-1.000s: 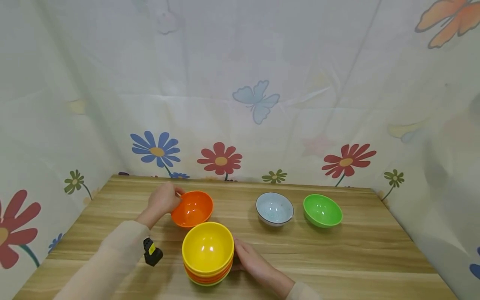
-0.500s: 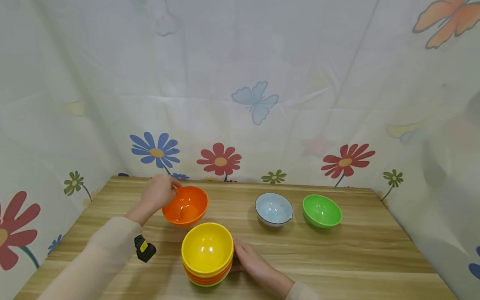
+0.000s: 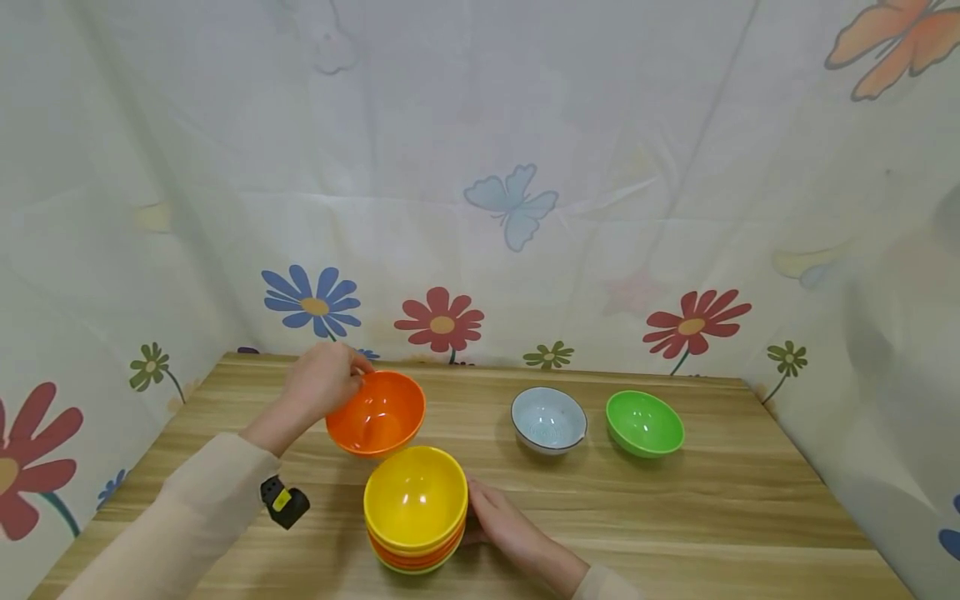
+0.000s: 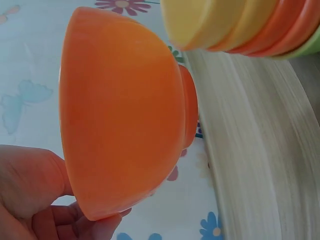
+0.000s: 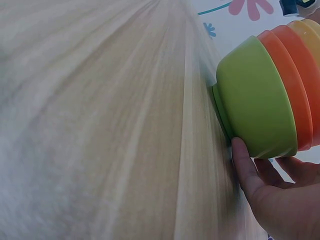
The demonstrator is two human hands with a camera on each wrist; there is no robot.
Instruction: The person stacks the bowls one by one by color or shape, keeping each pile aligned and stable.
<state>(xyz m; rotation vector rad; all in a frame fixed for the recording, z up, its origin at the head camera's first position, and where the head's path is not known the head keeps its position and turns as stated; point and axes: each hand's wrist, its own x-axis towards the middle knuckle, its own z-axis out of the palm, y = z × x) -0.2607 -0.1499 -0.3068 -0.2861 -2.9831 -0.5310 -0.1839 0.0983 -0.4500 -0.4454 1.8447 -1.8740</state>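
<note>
Nearest my head camera, a stack of bowls point(image 3: 416, 533) stands on the wood-grained table point(image 3: 675, 517), rounded and shiny, yellow at the top, orange between, green at the bottom; the person's right hand point(image 3: 517, 529) rests against its side, fingers extended along the wall rather than wrapped round it. Just behind the stack and to its left, the left hand point(image 3: 322, 379) pinches a smooth, glossy orange bowl point(image 3: 378, 414), thumb and fingers narrowed on the far left of its rim, the body reaching out rightward from the grip (my left wrist view shows its round foot clear of the tabletop). Farther right, apart from both hands, I see a pale blue bowl point(image 3: 549, 419) with a thin dark rim and, beside it, a plain green bowl point(image 3: 645, 423). Behind the table hangs a creased, flower-printed cloth point(image 3: 420, 167).
</note>
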